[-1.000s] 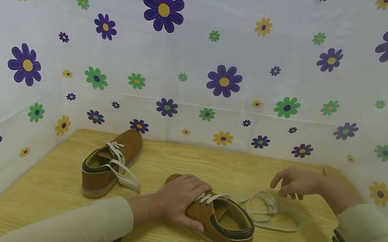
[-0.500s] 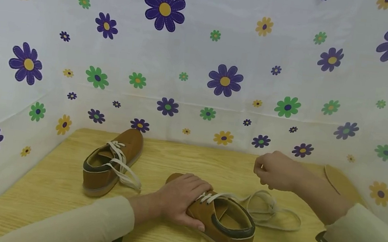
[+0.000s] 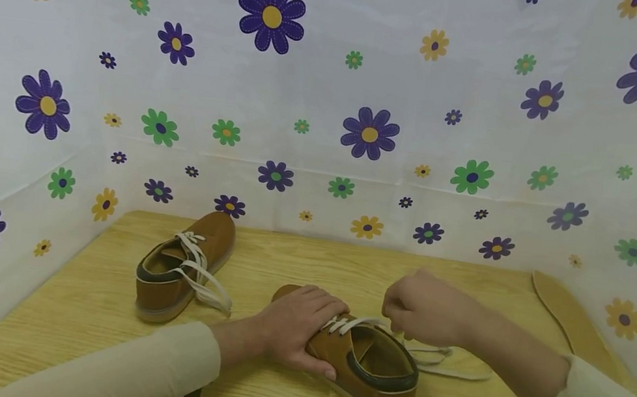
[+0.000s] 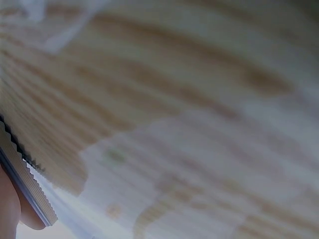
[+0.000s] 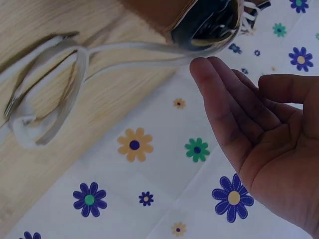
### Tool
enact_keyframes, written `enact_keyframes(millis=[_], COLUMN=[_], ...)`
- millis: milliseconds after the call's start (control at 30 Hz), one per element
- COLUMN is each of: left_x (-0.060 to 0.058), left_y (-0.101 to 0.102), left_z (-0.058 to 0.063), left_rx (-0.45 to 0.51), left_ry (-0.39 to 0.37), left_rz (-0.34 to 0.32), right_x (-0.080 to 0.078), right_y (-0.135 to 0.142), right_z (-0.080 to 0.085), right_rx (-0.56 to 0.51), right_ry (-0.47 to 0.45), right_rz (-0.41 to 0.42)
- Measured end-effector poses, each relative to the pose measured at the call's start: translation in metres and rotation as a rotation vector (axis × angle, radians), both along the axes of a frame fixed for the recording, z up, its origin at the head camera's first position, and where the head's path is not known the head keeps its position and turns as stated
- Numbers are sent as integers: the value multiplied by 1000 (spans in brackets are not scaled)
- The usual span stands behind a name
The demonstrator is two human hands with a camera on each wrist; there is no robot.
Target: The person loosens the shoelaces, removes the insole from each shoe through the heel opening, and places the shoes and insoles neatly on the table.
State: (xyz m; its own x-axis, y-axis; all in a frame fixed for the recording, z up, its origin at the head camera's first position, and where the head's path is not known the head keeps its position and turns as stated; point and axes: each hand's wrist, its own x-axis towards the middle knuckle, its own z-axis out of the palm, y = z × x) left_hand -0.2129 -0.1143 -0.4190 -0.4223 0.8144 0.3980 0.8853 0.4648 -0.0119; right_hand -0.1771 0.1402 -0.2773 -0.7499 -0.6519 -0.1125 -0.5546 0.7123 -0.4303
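A brown lace-up shoe (image 3: 361,367) lies angled on the table, its dark-collared heel toward the front right. My left hand (image 3: 298,327) grips it over the toe, thumb on the near side. In the left wrist view its ridged sole edge (image 4: 30,174) shows beside a fingertip. My right hand (image 3: 426,309) hovers just right of the lacing. The right wrist view shows that hand (image 5: 269,119) with loosely bent fingers and a gap below the thumb, fingertips right at a white shoelace (image 5: 134,47). The shoelace (image 3: 446,370) trails right from the shoe onto the table, partly hidden behind the hand.
A second brown shoe (image 3: 186,268) with loose white laces stands at the left back of the wooden table (image 3: 300,255). A tan, insole-shaped piece (image 3: 556,311) lies along the right edge. Flower-printed white cloth (image 3: 320,81) walls the back and sides.
My right hand has moved left, from above the trailing lace to beside the shoe's lacing. The left hand and both shoes have stayed put.
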Motion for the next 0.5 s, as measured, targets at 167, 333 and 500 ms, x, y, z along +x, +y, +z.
enact_keyframes(millis=[167, 333, 500], left_x=[0, 1, 1], left_y=[0, -1, -1], left_z=[1, 0, 0], left_rx=[4, -1, -8], left_ry=[-2, -13, -9], left_rz=[-2, 2, 5], right_x=[7, 12, 20], right_y=[-6, -13, -18], right_z=[-3, -14, -27], right_rx=[-25, 39, 141], right_ry=[-46, -62, -106], right_rz=[50, 110, 213])
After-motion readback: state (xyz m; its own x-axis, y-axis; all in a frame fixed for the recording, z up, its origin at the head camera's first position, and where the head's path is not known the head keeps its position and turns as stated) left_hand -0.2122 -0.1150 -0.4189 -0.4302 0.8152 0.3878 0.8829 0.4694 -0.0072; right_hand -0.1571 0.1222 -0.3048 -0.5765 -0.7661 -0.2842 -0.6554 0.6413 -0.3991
